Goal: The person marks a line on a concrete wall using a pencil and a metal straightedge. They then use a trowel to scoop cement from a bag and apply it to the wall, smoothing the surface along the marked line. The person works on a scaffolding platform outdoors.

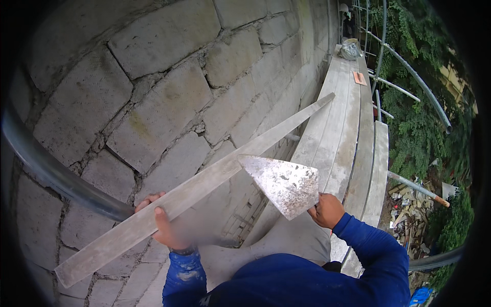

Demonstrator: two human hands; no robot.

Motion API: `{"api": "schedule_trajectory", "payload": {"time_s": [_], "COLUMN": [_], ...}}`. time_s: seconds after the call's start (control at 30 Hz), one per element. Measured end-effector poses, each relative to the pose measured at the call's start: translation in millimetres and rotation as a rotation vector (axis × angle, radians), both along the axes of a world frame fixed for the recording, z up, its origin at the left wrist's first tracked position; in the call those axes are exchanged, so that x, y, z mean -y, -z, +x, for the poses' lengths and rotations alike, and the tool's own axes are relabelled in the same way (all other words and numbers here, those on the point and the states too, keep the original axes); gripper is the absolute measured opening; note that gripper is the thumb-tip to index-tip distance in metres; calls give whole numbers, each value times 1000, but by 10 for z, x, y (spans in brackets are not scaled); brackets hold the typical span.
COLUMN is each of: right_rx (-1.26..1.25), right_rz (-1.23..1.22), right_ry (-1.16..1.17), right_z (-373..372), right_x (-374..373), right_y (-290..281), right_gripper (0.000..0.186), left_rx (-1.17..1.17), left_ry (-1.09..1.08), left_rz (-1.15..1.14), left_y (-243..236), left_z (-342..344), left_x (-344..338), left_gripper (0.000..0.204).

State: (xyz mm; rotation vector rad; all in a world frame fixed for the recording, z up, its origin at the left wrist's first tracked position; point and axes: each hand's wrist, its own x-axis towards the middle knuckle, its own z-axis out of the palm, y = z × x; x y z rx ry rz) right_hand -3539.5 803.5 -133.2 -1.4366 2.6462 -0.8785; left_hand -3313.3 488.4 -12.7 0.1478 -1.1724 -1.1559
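Bar [204, 182] left, trowel [286, 185] right

Left hand [170, 233], lower left-centre of frame: grips the long bar, thumb on near face. Bar slants lower left to upper right. Right hand [328, 210], right of centre: closed round the trowel; blade tip overlaps bar, contact unclear. Block wall [158, 112] at left; planks [335, 138] upper right.

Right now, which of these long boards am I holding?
The straight board slanting in front of the block wall, gripped in your left hand; the other boards lie side by side lengthwise.
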Motion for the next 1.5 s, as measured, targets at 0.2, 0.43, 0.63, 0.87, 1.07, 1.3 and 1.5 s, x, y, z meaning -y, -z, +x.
{"api": "schedule_trajectory", "payload": {"time_s": [0.2, 0.43, 0.63, 0.87, 1.07, 1.3, 1.5], "right_rx": [43, 83, 392, 472, 440, 470, 487], "right_rz": [63, -49, -149, -60, -169, -92, 24], "right_ry": [67, -123, -214, -170, -141, -97, -56], "right_z": [-114, 221, 52, 395, 613, 645, 617], "right_x": [-132, 47, -12, -66, -34, 37, -21], "right_y": [32, 117, -61, 151, 24, 71, 125], "right_gripper": [29, 24, 21, 28, 41, 37, 38], "left_rx": [19, -13, 19, -4, 8, 18, 9], "left_ry": [9, -19, 2, 83, 40, 35, 8], "left_rz": [-1, 37, 23, -25, -54, -66, -54], "left_y": [54, 32, 77, 44, 75, 115, 144], "left_z": [27, 21, 29, -6, -11, 5, -11], "left_x": [40, -43, -12, -27, 44, 68, 70], "left_gripper": [39, 42, 42, 36, 32, 29, 28]}}
